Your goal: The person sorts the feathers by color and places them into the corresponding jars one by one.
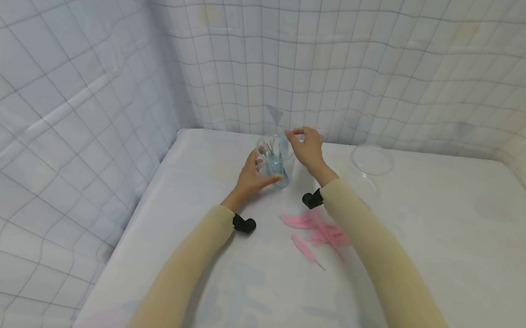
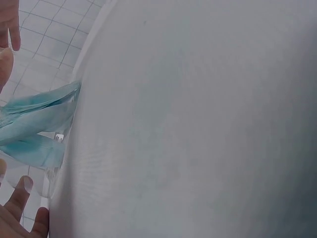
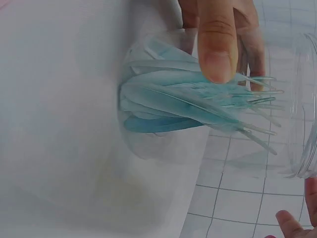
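Observation:
A clear jar point(image 3: 233, 166) with several light blue feathers point(image 3: 173, 96) inside stands at the back of the table, their bare quills pointing up toward its rim. My left hand point(image 1: 252, 178) grips the jar's side; its thumb lies across the wall in the right wrist view. Over the rim my right hand point(image 1: 308, 146) pinches a pale blue feather point(image 1: 284, 146) between thumb and finger, the feather hanging down into the jar's mouth. Only the tips of the right fingers point(image 3: 290, 225) show in the right wrist view, beside the rim.
Pink feathers point(image 1: 305, 222) lie loose on the table point(image 1: 432, 234) by the right forearm. A second clear jar point(image 1: 373, 161) stands to the right of the right hand. A gridded white cloth wall point(image 1: 354, 60) rises behind the table's back edge, with another at left.

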Available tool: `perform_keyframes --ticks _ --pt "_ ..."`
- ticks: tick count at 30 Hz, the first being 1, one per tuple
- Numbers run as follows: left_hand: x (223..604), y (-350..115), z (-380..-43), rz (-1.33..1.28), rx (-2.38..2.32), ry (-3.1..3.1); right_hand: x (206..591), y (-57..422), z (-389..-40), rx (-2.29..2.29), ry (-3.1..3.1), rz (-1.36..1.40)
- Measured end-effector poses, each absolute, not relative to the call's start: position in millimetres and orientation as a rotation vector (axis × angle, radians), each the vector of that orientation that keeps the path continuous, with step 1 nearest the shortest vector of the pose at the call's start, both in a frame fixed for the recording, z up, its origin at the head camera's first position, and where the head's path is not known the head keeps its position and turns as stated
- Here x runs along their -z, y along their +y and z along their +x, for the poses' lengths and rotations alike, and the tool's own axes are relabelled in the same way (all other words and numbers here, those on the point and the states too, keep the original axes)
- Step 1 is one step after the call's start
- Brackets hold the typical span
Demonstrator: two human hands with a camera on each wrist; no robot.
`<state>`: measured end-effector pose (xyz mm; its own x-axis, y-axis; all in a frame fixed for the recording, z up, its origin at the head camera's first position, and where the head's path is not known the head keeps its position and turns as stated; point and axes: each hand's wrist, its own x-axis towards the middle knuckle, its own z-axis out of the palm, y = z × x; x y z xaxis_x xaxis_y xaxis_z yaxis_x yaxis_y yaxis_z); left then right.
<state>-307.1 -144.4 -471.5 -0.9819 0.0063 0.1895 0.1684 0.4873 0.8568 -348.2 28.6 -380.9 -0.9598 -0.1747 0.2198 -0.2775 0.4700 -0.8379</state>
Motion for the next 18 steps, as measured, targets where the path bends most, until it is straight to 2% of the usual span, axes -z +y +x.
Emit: perform_keyframes --ticks 7,18 --pt "474.2 -137.4 -303.3 -0.139 1.502 -2.56 376.3 25.2 -359.3 -1.679 -2.851 0.186" --pt "477.3 -126.9 -303.6 -0.151 1.511 -2.577 374.0 33.7 -370.7 -2.133 -2.764 -0.057"
